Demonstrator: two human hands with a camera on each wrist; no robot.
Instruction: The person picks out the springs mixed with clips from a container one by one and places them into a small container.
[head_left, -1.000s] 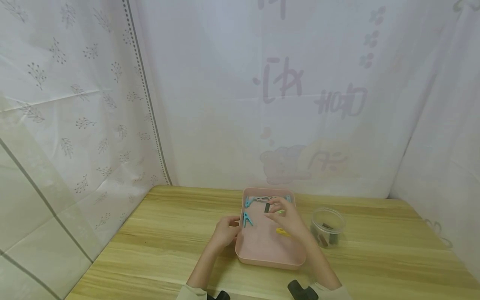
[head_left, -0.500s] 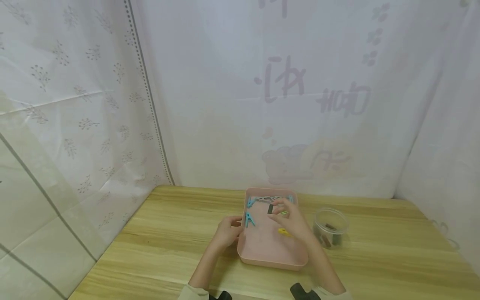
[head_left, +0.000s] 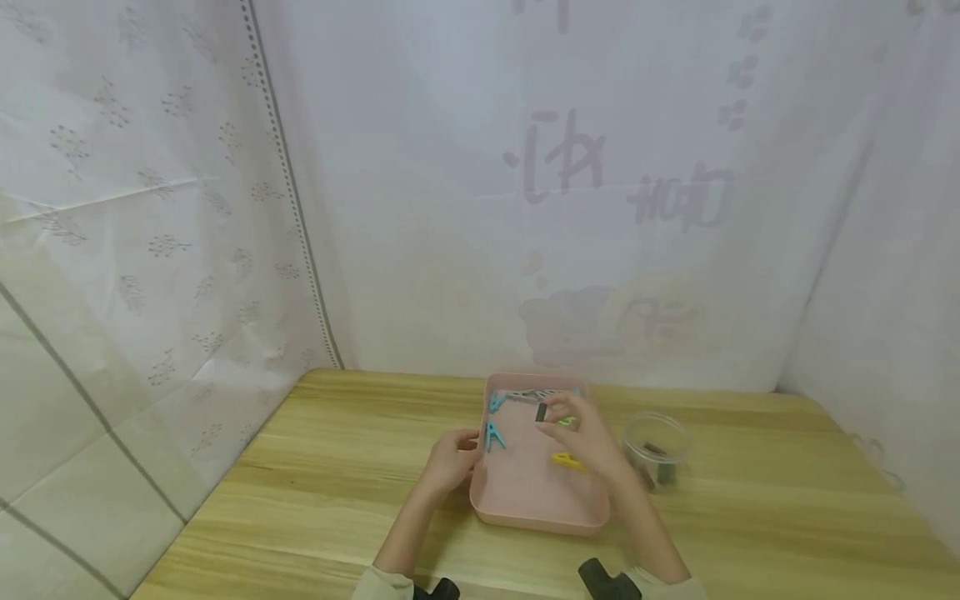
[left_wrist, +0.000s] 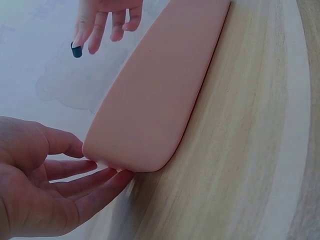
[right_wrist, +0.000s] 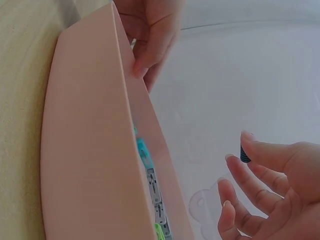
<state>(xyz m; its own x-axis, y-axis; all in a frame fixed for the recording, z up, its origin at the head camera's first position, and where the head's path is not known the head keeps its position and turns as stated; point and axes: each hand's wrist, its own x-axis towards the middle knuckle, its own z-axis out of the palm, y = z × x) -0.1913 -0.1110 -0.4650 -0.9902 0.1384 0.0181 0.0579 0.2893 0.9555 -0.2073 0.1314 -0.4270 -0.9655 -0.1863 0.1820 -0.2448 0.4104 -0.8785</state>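
Note:
My right hand [head_left: 583,433] is raised over the pink tray [head_left: 536,500], pinching a small dark ribbed piece [head_left: 542,412] between thumb and finger. In the right wrist view the dark piece [right_wrist: 245,154] sticks out past the thumb, and the other fingers are loosely bent. At the tray's left side, my left hand [head_left: 452,460] grips the wall, thumb over the rim and fingers outside. Blue clothespins [head_left: 494,437], grey clothespins [head_left: 531,395], a yellow clothespin [head_left: 567,461] and a green clothespin [head_left: 566,422] lie in the tray, the green one partly behind my right hand.
A clear round jar [head_left: 656,442] with dark green and brown pieces inside stands right of the tray on the wooden table [head_left: 765,492]. Pale printed curtains [head_left: 420,208] hang behind the table and along its sides.
The dark piece has shifted slightly to the right over the tray, along with my right hand. My left hand and the tray stay in place; the head view sways a little.

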